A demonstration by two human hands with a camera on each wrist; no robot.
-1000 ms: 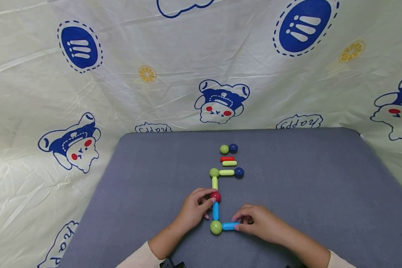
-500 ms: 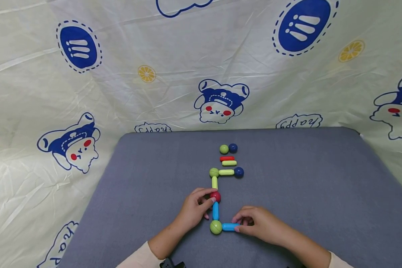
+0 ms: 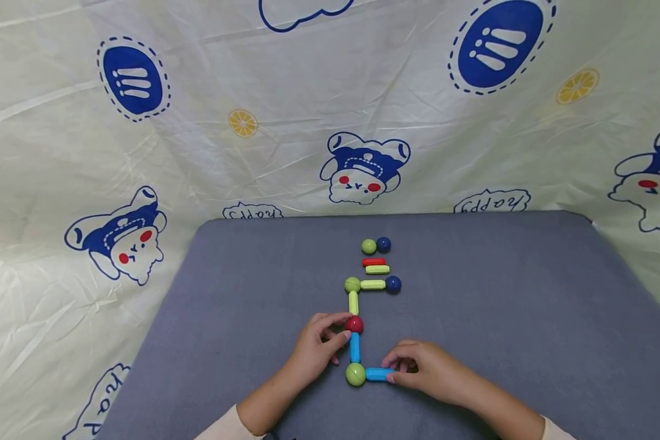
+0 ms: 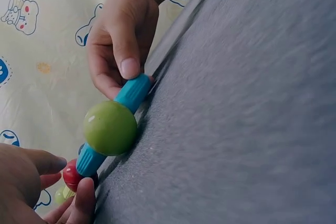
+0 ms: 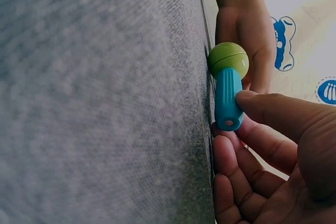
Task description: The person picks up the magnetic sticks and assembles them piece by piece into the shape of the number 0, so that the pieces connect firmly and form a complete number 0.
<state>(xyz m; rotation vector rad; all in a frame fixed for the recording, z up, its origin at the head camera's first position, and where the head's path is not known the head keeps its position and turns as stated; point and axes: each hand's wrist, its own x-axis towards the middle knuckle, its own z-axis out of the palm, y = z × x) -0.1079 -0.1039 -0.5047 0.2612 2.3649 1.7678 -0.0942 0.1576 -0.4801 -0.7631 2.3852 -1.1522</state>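
A chain of magnetic sticks and balls lies on the grey table. My left hand [image 3: 313,348] is beside its red ball [image 3: 354,324], with thumb and index finger slightly spread at the ball's edge. Below that ball, an upright blue stick [image 3: 354,348] runs to a green ball [image 3: 355,374]. From the green ball a second blue stick [image 5: 229,98] points right. My right hand [image 3: 426,370] pinches this stick's free end between thumb and fingers. Above the red ball, a pale yellow stick [image 3: 353,302] leads to another green ball [image 3: 352,285].
From the upper green ball, a pale yellow stick [image 3: 373,285] extends to a dark blue ball [image 3: 393,285]. Farther back lie a loose red stick [image 3: 374,262], a yellow stick [image 3: 377,269], a green ball [image 3: 369,246] and a blue ball [image 3: 384,244]. A printed curtain [image 3: 286,165] hangs behind.
My left hand has drawn back slightly to the left, its thumb coming off the red ball. The right hand keeps its place on the blue stick.
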